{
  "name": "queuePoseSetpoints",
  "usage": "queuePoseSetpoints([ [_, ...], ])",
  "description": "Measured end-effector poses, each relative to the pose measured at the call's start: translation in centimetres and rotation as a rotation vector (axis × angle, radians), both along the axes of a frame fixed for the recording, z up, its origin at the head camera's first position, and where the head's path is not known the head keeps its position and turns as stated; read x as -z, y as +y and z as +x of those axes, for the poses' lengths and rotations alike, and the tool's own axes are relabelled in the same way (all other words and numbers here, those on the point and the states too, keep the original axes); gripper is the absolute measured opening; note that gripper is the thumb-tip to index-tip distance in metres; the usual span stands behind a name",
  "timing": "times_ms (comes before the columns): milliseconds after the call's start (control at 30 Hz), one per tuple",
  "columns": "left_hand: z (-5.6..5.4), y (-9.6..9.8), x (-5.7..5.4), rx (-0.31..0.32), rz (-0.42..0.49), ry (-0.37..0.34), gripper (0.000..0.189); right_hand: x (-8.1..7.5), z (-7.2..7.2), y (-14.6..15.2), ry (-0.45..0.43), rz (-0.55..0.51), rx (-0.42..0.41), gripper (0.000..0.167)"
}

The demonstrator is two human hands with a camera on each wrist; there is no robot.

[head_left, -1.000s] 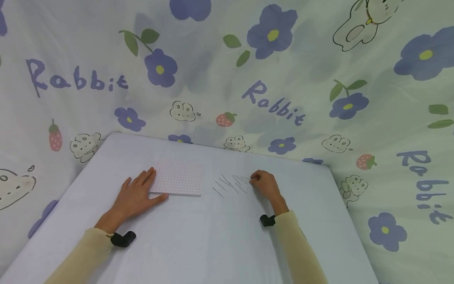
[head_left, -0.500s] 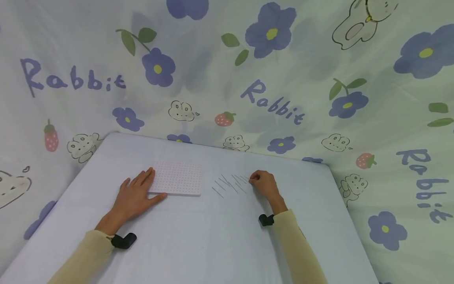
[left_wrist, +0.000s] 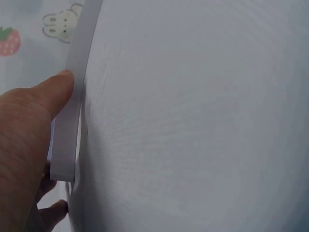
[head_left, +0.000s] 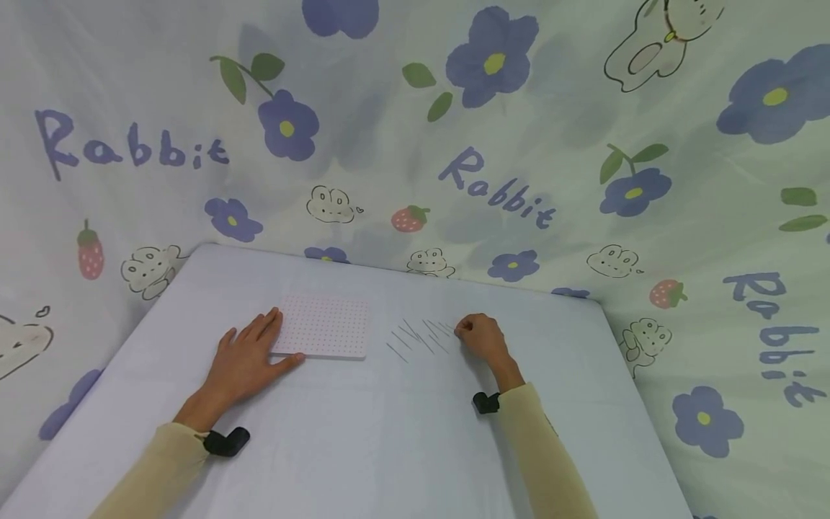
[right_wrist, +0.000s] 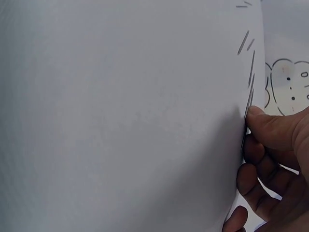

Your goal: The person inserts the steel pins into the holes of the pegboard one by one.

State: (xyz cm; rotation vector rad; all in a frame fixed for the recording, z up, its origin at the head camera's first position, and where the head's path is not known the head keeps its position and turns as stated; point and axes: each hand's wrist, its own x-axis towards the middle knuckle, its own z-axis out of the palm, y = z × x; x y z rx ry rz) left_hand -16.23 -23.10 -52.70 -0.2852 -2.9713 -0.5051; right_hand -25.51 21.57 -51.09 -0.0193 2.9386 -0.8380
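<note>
On the white table lies a flat white board (head_left: 324,326) with a grid of small dots or holes. My left hand (head_left: 243,360) rests beside it, fingers along its left edge and thumb at its near edge. In the left wrist view the thumb (left_wrist: 60,89) touches the side of the board (left_wrist: 67,140). To the right of the board several thin dark needle-like rods (head_left: 408,331) lie scattered at a slant. At their right end my right hand (head_left: 483,337), fingers curled, pinches one rod (right_wrist: 249,99) low at the table; the fingertips partly hide it.
The white table (head_left: 363,447) reaches a cloth wall (head_left: 389,144) printed with flowers, rabbits and strawberries. Black wrist cameras (head_left: 227,441) sit at both cuffs. A strip of bare table separates the board from the rods.
The head view has shifted slightly. Both hands, the board and the rods stay in nearly the same places.
</note>
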Motion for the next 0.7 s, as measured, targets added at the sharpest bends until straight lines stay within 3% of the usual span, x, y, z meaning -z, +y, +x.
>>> queuePoseSetpoints([
  [433,0.19,0.04,0.14,-0.011,0.009,0.002,0.101,-0.24,0.3,-0.29,-0.019,0.101,-0.022,0.011],
  [700,0.23,0.15,0.01,-0.006,0.012,0.002,0.101,-0.26,0.38,-0.36,-0.036,0.092,-0.017,0.011],
])
